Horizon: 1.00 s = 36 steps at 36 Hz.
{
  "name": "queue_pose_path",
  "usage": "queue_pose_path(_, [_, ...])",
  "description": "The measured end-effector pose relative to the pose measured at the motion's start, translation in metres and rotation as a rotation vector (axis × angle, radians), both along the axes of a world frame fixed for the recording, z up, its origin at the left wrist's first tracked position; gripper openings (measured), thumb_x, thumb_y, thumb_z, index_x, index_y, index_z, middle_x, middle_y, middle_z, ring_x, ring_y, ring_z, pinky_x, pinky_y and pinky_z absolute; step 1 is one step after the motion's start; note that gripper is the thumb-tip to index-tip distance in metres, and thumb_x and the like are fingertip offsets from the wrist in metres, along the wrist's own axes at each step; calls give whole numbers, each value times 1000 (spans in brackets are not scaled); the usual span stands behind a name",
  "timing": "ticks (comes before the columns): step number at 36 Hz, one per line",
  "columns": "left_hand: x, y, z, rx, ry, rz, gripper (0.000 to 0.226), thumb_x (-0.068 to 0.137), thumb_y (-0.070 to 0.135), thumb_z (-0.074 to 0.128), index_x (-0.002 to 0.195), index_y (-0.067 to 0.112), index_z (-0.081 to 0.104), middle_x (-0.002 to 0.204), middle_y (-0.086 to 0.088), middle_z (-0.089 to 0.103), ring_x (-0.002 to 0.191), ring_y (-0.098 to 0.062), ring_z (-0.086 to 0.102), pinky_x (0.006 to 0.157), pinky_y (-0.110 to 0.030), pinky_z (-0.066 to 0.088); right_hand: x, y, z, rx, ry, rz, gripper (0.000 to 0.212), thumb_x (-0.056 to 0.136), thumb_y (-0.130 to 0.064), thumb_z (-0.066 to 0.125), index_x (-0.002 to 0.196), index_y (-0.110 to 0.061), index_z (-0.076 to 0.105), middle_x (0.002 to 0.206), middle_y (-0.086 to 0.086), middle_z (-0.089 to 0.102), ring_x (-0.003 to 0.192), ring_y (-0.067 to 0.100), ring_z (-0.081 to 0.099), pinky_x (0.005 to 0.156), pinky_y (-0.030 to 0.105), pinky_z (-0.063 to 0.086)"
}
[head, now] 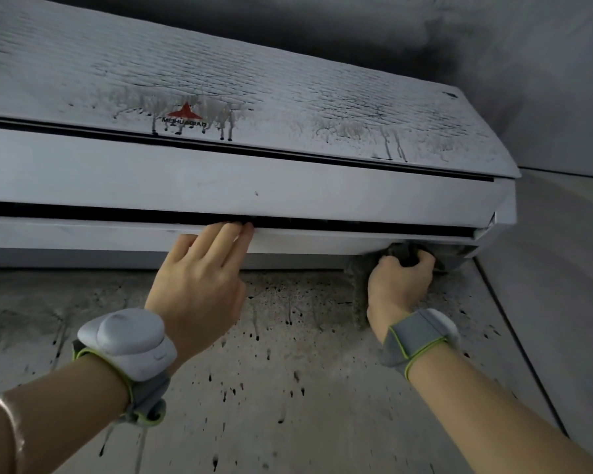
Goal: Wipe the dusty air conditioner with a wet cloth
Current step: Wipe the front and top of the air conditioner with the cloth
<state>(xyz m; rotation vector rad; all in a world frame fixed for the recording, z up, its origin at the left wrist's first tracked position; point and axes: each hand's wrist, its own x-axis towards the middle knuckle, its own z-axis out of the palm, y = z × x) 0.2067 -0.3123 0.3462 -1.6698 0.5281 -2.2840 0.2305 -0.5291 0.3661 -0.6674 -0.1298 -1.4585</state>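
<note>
Left hand flat-fingered against the air conditioner to steady it, right hand bunched around the cloth, scrubbing its underside

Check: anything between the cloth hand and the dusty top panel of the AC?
Nothing visible blocks it. The right hand grips the cloth under the air conditioner at its right end. The left hand rests on the lower flap further left, off that path to the streaked top panel.
</note>
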Motion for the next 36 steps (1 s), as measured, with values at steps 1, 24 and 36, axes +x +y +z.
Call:
queue_pose_path(1, [1, 0, 0, 3, -4, -2, 51, 81, 15, 36, 125, -2, 55, 117, -12, 60, 103, -29, 58, 79, -38, 40, 0, 0, -3, -16, -10, -5, 38, 87, -3, 49, 124, -13, 47, 128, 10, 49, 108, 32, 52, 82, 26, 36])
queue_pose_path(24, [4, -1, 0, 18, -55, -62, 49, 81, 14, 40, 125, -2, 56, 116, -13, 60, 105, -27, 52, 82, -37, 37, -9, -8, 9, 101, 88, 47, 41, 96, -7, 37, 136, -8, 28, 145, 13, 25, 123, 32, 39, 90, 28, 31])
queue_pose_path(36, [3, 2, 0, 28, -14, -4, 52, 81, 15, 39, 128, -3, 53, 119, -13, 59, 107, -29, 56, 82, -38, 39, -4, -81, 9, 151, 157, -172, 41, 94, -3, 36, 135, -7, 33, 146, 17, 27, 126, 36, 38, 102, 37, 30])
